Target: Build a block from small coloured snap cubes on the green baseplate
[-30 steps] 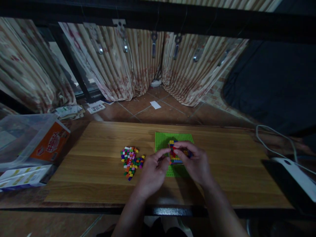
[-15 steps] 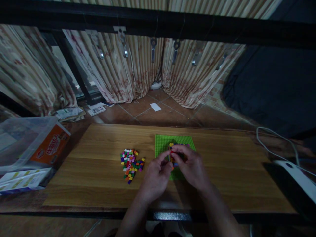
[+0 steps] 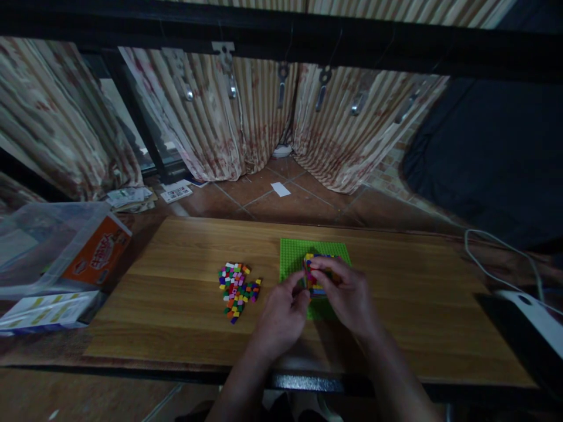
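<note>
left hand (image 3: pixel 281 316) and right hand (image 3: pixel 349 299) at near-centre of table (image 3: pixel 185 305), fingers curled, both pinching the brick stack (image 3: pixel 317 275). stack sits on green baseplate (image 3: pixel 294 258). loose bricks (image 3: pixel 237 287) just left of baseplate. box (image 3: pixel 94 261) far left, curtains (image 3: pixel 246 123) beyond.

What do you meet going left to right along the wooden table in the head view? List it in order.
Orange-labelled box in a clear bag → pile of loose coloured bricks → left hand → green baseplate carrying the stacked brick build → right hand → white cable.
</note>
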Demonstrator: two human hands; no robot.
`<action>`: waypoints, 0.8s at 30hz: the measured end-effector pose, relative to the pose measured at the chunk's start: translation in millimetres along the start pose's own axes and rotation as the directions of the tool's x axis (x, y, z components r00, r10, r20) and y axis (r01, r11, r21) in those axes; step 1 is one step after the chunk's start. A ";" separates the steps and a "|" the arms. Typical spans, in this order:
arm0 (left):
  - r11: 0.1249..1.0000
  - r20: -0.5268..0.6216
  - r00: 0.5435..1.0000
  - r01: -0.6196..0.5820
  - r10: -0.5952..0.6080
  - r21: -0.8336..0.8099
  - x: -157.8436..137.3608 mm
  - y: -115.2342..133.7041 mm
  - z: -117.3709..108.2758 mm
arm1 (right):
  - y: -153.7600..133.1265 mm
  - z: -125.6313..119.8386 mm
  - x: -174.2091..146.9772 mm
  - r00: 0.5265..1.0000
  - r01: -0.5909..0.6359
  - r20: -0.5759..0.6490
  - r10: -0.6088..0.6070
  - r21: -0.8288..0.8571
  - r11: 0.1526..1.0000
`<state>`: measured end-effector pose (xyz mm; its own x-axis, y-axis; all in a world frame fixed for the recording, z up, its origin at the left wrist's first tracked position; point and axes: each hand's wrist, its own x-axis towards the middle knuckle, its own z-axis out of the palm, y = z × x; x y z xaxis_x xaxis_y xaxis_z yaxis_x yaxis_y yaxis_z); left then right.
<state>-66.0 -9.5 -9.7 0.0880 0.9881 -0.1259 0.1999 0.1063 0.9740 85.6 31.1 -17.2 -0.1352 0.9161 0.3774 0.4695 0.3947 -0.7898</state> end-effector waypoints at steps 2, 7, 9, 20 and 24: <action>0.997 -0.036 0.999 -0.003 0.006 0.076 -0.3 -1.4 0.3 | 1.6 -2.0 0.1 1.000 0.009 0.028 -0.008 -0.027 1.000; 0.991 -0.017 0.999 -0.027 0.029 0.129 -1.5 1.4 1.0 | -3.2 -1.7 0.5 0.994 0.049 0.104 -0.037 -0.118 0.992; 0.991 -0.026 0.999 -0.034 0.038 0.132 -1.6 2.8 1.7 | -5.9 0.7 0.4 0.994 0.064 0.095 -0.050 -0.152 0.986; 0.988 -0.013 0.998 -0.056 0.058 0.142 -4.3 -4.9 8.2 | -5.1 1.6 0.2 0.998 -0.032 -0.061 0.021 -0.196 0.980; 0.974 0.034 0.999 -0.049 0.042 0.222 -5.5 -7.6 11.7 | 0.2 -0.9 0.4 0.985 -0.103 -0.155 0.070 -0.215 0.971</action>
<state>-56.7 -17.1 -18.6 0.1293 0.9874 -0.0908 0.4068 0.0307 0.9130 86.5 31.5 -16.8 0.0350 0.9193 0.3919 0.6572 0.2742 -0.7020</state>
